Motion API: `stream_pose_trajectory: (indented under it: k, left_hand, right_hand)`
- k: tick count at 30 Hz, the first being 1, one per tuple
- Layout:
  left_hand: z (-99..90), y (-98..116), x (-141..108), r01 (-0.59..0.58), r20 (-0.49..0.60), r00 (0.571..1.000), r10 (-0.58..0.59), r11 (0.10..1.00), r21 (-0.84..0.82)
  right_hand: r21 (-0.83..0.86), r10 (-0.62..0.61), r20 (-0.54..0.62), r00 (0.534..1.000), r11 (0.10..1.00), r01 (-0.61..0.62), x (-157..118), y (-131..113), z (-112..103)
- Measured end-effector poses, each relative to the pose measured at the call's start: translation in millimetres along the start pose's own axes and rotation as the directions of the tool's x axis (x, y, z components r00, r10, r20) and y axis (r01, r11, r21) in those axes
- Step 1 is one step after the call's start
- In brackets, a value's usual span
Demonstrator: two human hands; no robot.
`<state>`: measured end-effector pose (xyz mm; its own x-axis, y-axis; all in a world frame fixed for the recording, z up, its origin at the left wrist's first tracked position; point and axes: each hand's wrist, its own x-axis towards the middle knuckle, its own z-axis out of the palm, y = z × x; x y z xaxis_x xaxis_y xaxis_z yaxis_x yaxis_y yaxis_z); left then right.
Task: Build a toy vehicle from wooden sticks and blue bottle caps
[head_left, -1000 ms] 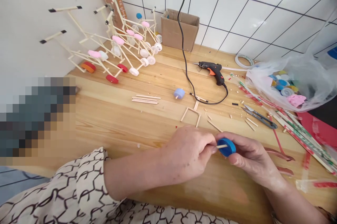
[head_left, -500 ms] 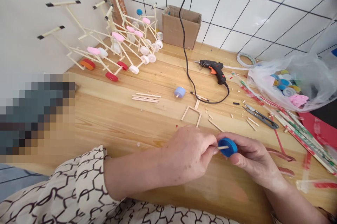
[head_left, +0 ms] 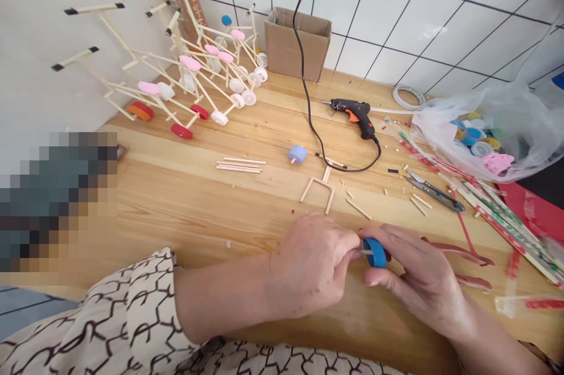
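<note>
My left hand (head_left: 312,263) pinches a thin wooden stick (head_left: 365,251) between thumb and fingers, above the wooden workbench (head_left: 189,210). My right hand (head_left: 414,269) grips a blue bottle cap (head_left: 375,253), seen nearly edge-on. The stick's tip meets the cap, and the fingers hide the exact point of contact. Both hands are close together near the bench's front edge. A patterned sleeve (head_left: 123,304) covers my left forearm.
Stick-and-cap wheeled models (head_left: 198,69) stand at back left, near a cardboard box (head_left: 297,43). A black glue gun (head_left: 352,113) and its cord lie mid-bench. Thread snips (head_left: 434,193), a small stick frame (head_left: 319,184) and a bag of caps (head_left: 484,134) lie nearby.
The blue cap has turned from showing its face to nearly edge-on and shifted slightly left. My right fingers have shifted around it. The left hand still holds the stick.
</note>
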<state>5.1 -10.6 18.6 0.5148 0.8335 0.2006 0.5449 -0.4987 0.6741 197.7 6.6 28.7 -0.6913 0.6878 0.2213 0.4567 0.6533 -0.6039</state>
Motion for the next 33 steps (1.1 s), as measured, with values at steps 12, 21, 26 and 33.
stream_pose_trajectory:
  k: [12, 21, 26, 33]
  left_hand:
    - [6.0, 4, -2, -0.169, -0.197, 0.949, 0.246, 0.925, 0.340]
    - [-4.8, 7, 2, -0.084, -0.099, 0.992, 0.084, 0.996, 0.005]
    - [-6.5, 8, 4, -0.041, -0.091, 0.995, 0.037, 0.998, -0.047]
    - [-6.9, 6, 3, 0.081, 0.016, 0.997, -0.079, 0.970, -0.227]
  right_hand:
    - [0.162, 0.265, -0.026, 0.964, 0.953, -0.257, 2, -16, 8]
    - [0.169, 0.165, 0.028, 0.986, 0.971, -0.168, -5, -20, -6]
    - [0.225, 0.209, 0.043, 0.977, 0.951, -0.213, -7, -16, -11]
    - [0.155, 0.105, -0.022, 0.994, 0.983, -0.100, -6, -9, -4]
